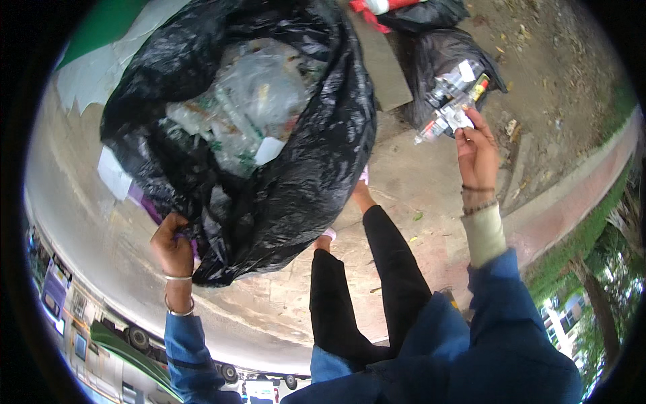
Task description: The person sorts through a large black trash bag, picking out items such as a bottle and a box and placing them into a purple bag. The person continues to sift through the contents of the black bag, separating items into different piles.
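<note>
My left hand [174, 242] grips the gathered rim of a large black plastic garbage bag [313, 202] and something purple. The bag's mouth gapes, showing clear plastic waste [262, 91] and a white scrap [269, 150] inside. On the right, my right hand [477, 144] pinches clear plastic packaging [451, 113] with pieces of white, red and yellow, between thumb and fingers. This packaging is in front of a smaller dark plastic bag [434, 55] on the ground.
Beside the small bag lies a flat slab [381, 65]. A red and white object [386, 6] rests at the top. Bare soil with dry leaves [545, 76] and a curb [570, 202] are on the right. Vehicles stand at the lower left, beyond the road.
</note>
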A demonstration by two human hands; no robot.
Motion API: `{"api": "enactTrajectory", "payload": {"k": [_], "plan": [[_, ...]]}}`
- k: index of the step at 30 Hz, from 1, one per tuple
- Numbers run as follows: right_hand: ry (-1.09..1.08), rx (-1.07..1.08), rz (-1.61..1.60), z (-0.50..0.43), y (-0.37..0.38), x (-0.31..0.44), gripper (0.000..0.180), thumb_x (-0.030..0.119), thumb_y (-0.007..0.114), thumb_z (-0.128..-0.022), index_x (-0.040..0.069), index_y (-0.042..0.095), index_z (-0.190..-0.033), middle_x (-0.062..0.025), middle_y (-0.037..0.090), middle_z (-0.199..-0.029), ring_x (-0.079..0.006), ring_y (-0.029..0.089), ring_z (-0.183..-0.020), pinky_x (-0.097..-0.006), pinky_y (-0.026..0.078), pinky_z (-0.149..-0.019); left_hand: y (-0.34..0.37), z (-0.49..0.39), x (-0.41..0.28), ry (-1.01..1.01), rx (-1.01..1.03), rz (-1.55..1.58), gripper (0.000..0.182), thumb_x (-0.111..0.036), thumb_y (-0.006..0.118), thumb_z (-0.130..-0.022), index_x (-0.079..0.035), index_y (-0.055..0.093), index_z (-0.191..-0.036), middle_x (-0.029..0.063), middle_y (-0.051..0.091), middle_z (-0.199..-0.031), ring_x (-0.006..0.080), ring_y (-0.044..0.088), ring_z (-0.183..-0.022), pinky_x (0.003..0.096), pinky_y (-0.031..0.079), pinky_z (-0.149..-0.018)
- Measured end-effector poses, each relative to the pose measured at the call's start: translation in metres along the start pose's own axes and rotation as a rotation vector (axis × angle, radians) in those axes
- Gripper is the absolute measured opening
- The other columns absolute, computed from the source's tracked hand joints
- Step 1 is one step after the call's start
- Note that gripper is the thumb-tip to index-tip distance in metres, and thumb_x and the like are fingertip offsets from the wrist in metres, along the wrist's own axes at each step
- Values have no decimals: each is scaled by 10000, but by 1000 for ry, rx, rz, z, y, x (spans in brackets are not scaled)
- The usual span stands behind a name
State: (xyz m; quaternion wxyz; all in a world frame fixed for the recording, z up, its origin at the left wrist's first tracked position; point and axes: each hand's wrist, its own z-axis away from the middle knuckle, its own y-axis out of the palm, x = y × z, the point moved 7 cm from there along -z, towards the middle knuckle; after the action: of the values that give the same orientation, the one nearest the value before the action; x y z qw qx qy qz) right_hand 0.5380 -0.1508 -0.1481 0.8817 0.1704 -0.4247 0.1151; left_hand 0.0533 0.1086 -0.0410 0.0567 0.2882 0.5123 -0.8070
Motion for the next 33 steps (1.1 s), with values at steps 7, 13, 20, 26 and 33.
{"api": "enactTrajectory", "payload": {"k": [7, 13, 20, 26, 33], "plan": [[-334, 556, 236, 111, 237, -43, 215, -59, 473, -767, -11, 648, -882, -93, 587, -952, -153, 574, -819, -266, 474, -722, -14, 15, 11, -50, -19, 97, 355, 154, 321, -550, 23, 559, -778, 81, 533, -672, 137, 530, -649, 220, 433, -644], [-600, 1102, 1002, 103, 311, -180, 617, 168, 630, -783, 80, 369, -1336, -161, 363, -1383, -306, 416, -1232, -368, 402, -957, -23, 18, 14, -4, -93, 55, 328, 144, 332, -547, 23, 550, -761, 89, 536, -665, 154, 524, -609, 228, 425, -596], [-575, 1178, 2133, -39, 216, -264, 186, 102, 517, -768, 17, 648, -870, -185, 632, -892, -324, 620, -836, -423, 502, -696, -9, 38, 19, -23, -104, 161, 342, 130, 349, -525, 4, 558, -764, 119, 524, -645, 218, 533, -596, 240, 420, -584], [-665, 1578, 2504, 12, 158, -272, 230, 156, 511, -806, 77, 680, -940, -137, 644, -978, -274, 637, -860, -396, 496, -672, -10, 49, 22, -36, -72, 129, 320, 128, 352, -513, -7, 545, -729, 122, 506, -623, 248, 509, -558, 269, 396, -530], [-797, 1234, 1667, 34, 258, -224, 181, 100, 527, -732, 44, 622, -876, -157, 609, -875, -337, 611, -772, -436, 488, -677, -15, 49, 23, -37, -72, 127, 313, 125, 348, -506, -4, 538, -719, 119, 486, -610, 245, 487, -541, 266, 383, -518]]}}
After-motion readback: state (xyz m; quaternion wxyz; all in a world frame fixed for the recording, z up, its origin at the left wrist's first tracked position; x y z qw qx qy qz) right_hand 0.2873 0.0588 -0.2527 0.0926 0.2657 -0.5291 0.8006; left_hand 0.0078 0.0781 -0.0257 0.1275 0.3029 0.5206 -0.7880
